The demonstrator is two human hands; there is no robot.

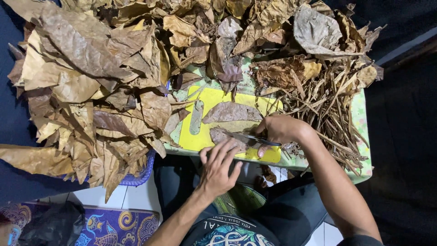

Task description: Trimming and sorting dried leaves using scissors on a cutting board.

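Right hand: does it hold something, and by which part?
The right hand holds scissors by the handle end; the blades point left over a brown leaf piece.

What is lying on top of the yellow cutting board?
On the yellow cutting board lie two brown dried leaves. The left hand presses the nearer one, hiding the board beneath.

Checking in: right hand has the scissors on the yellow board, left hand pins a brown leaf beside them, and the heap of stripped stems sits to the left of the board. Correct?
Not quite. The head view shows the stripped stems piled to the right of the yellow board; the big heap on the left is whole dried leaves. The rest holds: the right hand grips the scissors, and the left hand pins the brown leaf.
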